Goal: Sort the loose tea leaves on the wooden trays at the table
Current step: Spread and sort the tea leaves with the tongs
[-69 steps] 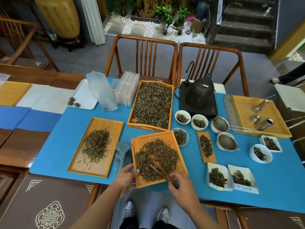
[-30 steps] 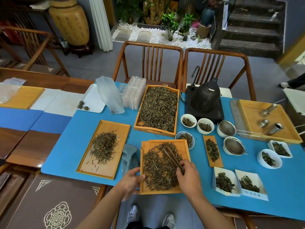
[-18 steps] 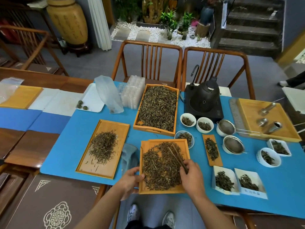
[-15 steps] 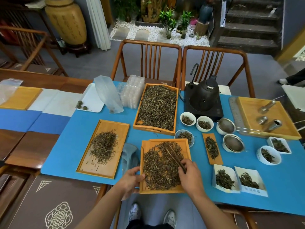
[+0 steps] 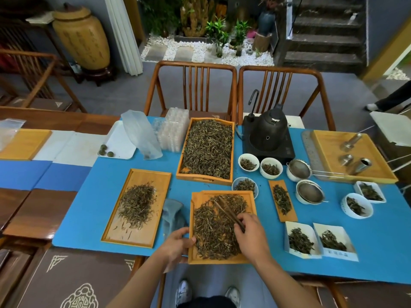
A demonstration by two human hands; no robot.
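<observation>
Your left hand [image 5: 178,243] grips the near tray [image 5: 222,258] by its left edge; your right hand [image 5: 251,232] pinches wooden tongs [image 5: 226,211] whose tips lie in that tray's loose tea leaves [image 5: 213,232]. On the blue worktop [image 5: 378,252], the left tray [image 5: 138,206] holds a smaller pile, and the deep tray [image 5: 205,177] behind is nearly full. White bowls [image 5: 248,162] beside it contain small portions.

We note matt, pale wooden trays [image 5: 138,238] on a smooth blue mat [image 5: 378,252]. Strainers [image 5: 310,193] and canisters [image 5: 361,166] look like brushed metal. Bowls [image 5: 248,162] look glossy white ceramic. The kettle [image 5: 269,130] is dull black. The bag [image 5: 141,135] is clear, crinkled plastic.
</observation>
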